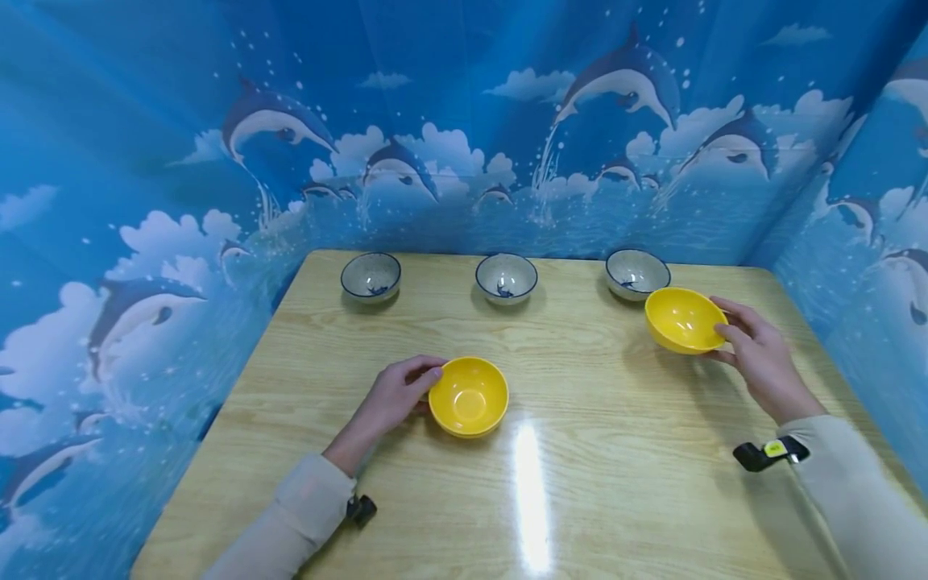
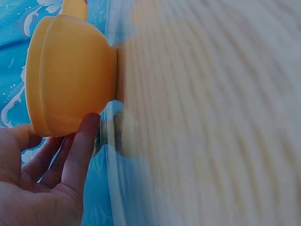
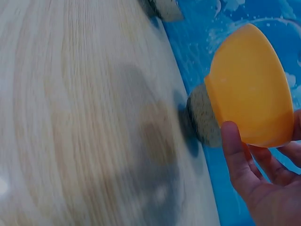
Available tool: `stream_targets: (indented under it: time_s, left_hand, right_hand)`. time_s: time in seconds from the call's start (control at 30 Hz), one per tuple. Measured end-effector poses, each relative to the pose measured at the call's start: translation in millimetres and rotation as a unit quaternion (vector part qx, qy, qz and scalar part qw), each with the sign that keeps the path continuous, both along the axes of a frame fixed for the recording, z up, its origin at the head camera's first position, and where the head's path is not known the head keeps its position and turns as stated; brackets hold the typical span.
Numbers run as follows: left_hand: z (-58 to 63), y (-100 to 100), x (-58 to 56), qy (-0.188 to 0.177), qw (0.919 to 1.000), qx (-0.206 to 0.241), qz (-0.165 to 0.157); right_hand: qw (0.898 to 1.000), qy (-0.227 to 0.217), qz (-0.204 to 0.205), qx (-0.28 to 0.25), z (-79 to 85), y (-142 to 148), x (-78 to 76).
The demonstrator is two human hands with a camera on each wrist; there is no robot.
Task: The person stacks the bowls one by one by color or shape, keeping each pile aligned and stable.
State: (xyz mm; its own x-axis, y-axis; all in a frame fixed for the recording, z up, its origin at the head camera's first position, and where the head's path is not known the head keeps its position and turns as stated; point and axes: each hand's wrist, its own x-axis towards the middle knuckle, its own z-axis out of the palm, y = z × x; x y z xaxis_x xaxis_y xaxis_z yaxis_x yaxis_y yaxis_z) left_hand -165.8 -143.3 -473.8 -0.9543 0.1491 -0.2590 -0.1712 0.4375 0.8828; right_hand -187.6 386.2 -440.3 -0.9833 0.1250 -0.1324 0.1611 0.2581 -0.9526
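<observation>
Two yellow bowls are in my hands. My left hand (image 1: 397, 395) holds the left yellow bowl (image 1: 470, 398) by its near-left side, thumb at the rim and fingers along the outer wall. In the left wrist view this bowl's foot (image 2: 113, 75) is down at the tabletop. Out to the right, my right hand (image 1: 761, 358) grips the other yellow bowl (image 1: 684, 322) with the thumb over the rim and fingers beneath. That bowl (image 3: 251, 89) is raised off the table and slightly tilted, just in front of the right-hand grey-white bowl (image 1: 636, 272), overlapping it in the right wrist view.
Along the table's far edge stand three grey-white bowls with blue rims, including the left one (image 1: 371, 278) and the middle one (image 1: 507, 279). A blue dolphin-print curtain (image 1: 449, 97) hangs behind and beside the wooden table (image 1: 594, 483).
</observation>
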Motion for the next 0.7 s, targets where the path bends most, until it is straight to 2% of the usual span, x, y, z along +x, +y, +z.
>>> stream_targets:
  time_s: [0.2, 0.7]
  left_hand:
    - [-0.1, 0.8, -0.4, 0.002, 1.0000, 0.004, -0.001]
    - [-0.6, -0.8, -0.6, 0.003, 1.0000, 0.008, -0.002]
  right_hand:
    - [0.997, -0.001, 0.033, 0.063, 11.3, -23.6, 3.0]
    - [0.993, -0.002, 0.087, 0.084, 24.1, -68.6, 11.5]
